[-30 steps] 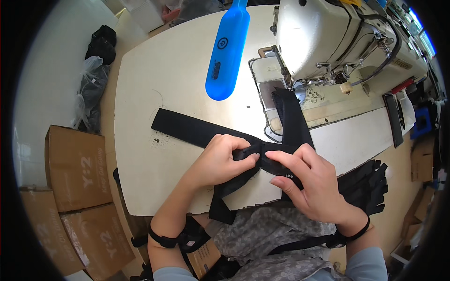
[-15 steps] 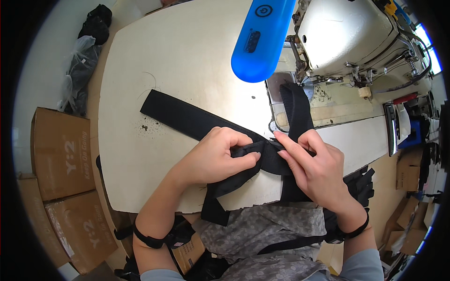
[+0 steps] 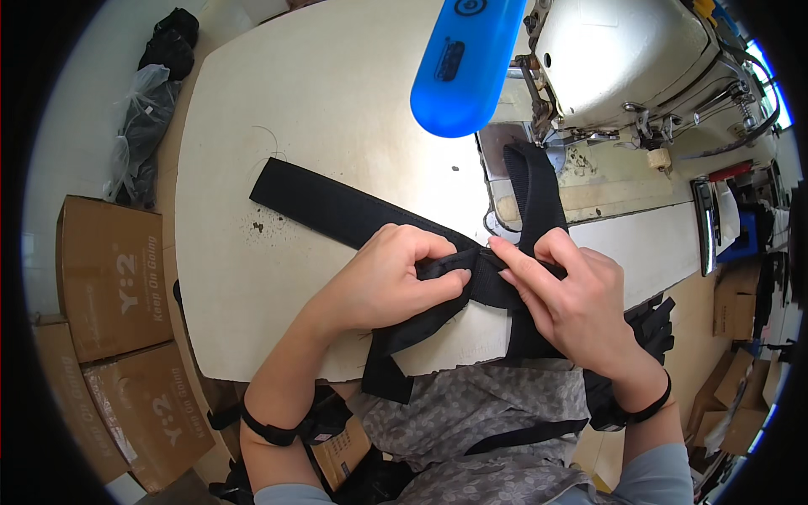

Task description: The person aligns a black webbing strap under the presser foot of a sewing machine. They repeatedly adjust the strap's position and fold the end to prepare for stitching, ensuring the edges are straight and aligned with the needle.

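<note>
A long black fabric strap [image 3: 316, 204] lies across the pale sewing table, its flat end pointing to the far left. My left hand [image 3: 396, 278] pinches a folded part of it between thumb and fingers. Close beside, my right hand [image 3: 568, 295] grips the black webbing [image 3: 539, 198], index finger and thumb pressed at the spot where the pieces meet. That webbing runs up from the right hand to the sewing machine [image 3: 623, 67], ending near its needle area. Another black tail [image 3: 387, 379] hangs over the table's near edge. Fingers cover the join itself.
A blue rounded device [image 3: 459, 76] juts in from the top, above the table [image 3: 252, 320]. Cardboard boxes [image 3: 114, 278] stack on the left below black bagged bundles [image 3: 156, 118]. More black straps [image 3: 652, 328] hang at the right edge. Loose thread [image 3: 268, 135] lies on the tabletop.
Both hands keep their hold on the black pieces at nearly the same place. My right hand has shifted very slightly to the right.
</note>
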Demonstrator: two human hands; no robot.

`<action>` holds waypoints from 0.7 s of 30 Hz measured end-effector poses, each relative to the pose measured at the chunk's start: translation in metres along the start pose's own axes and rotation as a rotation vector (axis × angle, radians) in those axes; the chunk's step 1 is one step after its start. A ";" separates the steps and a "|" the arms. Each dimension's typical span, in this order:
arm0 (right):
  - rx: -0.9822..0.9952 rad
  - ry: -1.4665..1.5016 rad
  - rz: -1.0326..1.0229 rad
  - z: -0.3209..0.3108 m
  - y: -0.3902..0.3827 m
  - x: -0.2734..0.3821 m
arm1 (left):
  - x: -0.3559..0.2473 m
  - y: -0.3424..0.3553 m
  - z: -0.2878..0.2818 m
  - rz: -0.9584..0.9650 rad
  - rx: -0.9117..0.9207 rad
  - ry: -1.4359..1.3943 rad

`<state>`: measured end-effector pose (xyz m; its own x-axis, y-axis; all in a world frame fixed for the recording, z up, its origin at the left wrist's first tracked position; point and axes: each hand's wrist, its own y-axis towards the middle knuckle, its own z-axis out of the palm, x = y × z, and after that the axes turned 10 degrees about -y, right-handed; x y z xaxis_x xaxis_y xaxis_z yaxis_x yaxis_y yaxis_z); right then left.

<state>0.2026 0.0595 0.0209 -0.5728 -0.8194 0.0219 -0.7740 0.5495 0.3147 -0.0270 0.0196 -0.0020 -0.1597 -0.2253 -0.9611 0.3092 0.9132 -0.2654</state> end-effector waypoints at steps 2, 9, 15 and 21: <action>0.040 -0.031 -0.011 -0.003 0.001 0.000 | 0.000 0.001 0.000 0.015 -0.003 0.026; 0.149 -0.077 -0.069 -0.011 0.009 0.000 | 0.004 0.000 0.001 0.034 -0.017 0.099; 0.179 -0.120 -0.093 -0.011 0.007 -0.004 | 0.001 0.001 0.000 -0.055 -0.003 0.030; 0.170 0.417 0.250 -0.019 0.010 -0.007 | 0.004 -0.001 -0.007 -0.051 0.056 -0.099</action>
<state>0.2040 0.0677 0.0415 -0.6162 -0.6363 0.4641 -0.6803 0.7270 0.0934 -0.0348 0.0206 -0.0055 -0.0835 -0.3057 -0.9485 0.3557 0.8799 -0.3150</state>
